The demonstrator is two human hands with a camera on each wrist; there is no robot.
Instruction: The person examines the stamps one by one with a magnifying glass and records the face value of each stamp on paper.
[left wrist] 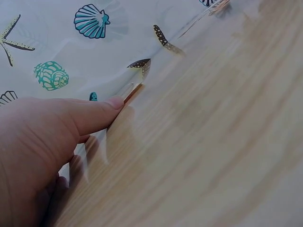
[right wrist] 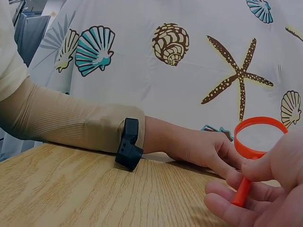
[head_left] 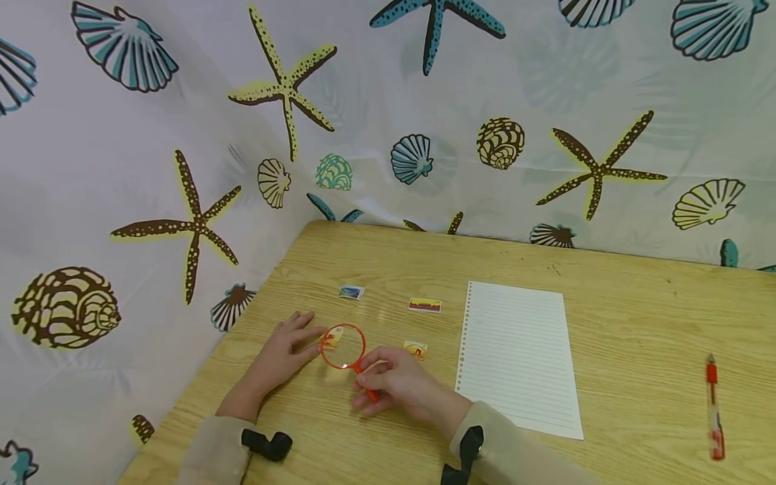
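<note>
My right hand [head_left: 406, 384] holds a red magnifying glass [head_left: 343, 356] by its handle, pinched between thumb and fingers. Its round lens is above a small yellow-orange stamp-like picture [head_left: 332, 337], just beyond my left fingertips. My left hand [head_left: 281, 353] rests on the table with fingers stretched out, the fingertips at that picture's edge; whether they press on it I cannot tell. In the left wrist view the thumb [left wrist: 99, 113] lies straight along the tabletop. The right wrist view shows the red handle [right wrist: 242, 191] between thumb and curled fingers.
Other small pictures lie around: a blue one [head_left: 351, 292], a red-yellow one [head_left: 425, 305] and a yellow one [head_left: 415, 349]. A lined sheet of paper [head_left: 518, 357] is right of them. Farther right lies a red pen [head_left: 714, 407]. A shell-patterned curtain [head_left: 364, 81] borders the wooden table [head_left: 636, 323].
</note>
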